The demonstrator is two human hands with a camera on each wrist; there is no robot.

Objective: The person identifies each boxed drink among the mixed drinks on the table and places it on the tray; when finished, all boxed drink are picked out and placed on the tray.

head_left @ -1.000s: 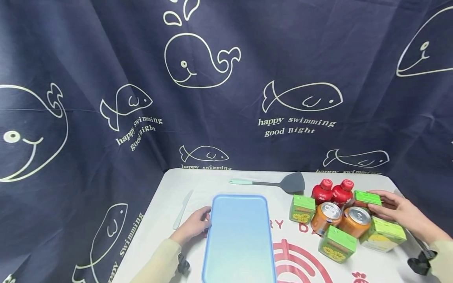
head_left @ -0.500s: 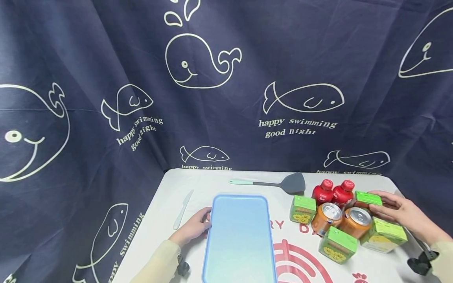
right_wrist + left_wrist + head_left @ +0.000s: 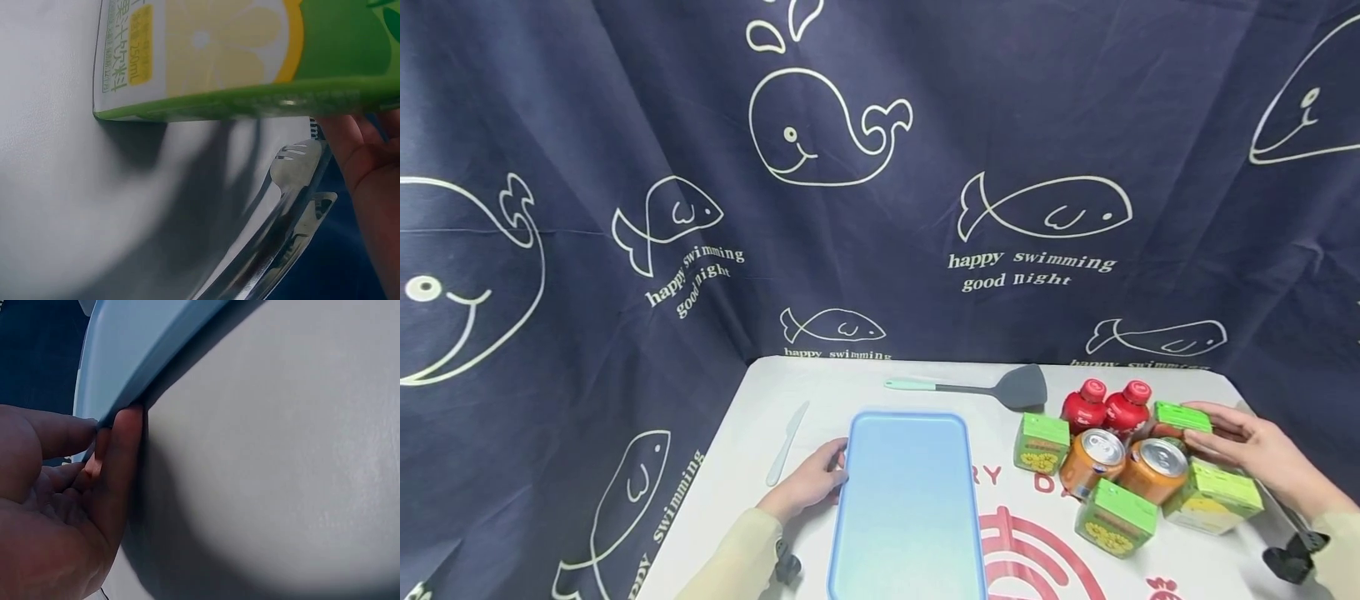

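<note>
In the head view my left hand [image 3: 808, 482] is at the left edge of the light blue tray [image 3: 906, 500]. The left wrist view shows its thumb and fingers [image 3: 122, 450] pinching the tray's rim. My right hand [image 3: 1262, 454] grips a green juice box [image 3: 1182, 416] at the back right, thumb on the near side; its far fingers are partly hidden. Just in front of that hand is a lemon juice box [image 3: 1212, 500], seen large in the right wrist view. Two orange cans [image 3: 1093, 462] and two red bottles [image 3: 1084, 407] crowd beside the gripped box.
Two more green juice boxes [image 3: 1041, 443] stand around the cans. A spatula [image 3: 1018, 388] lies along the back, and a pale knife [image 3: 787, 446] left of the tray. Metal tongs [image 3: 275, 231] lie by the table's right edge. A dark curtain [image 3: 880, 250] hangs behind.
The green juice box in my right hand has shifted very slightly to the right and up. My left hand and the tray stay where they were.
</note>
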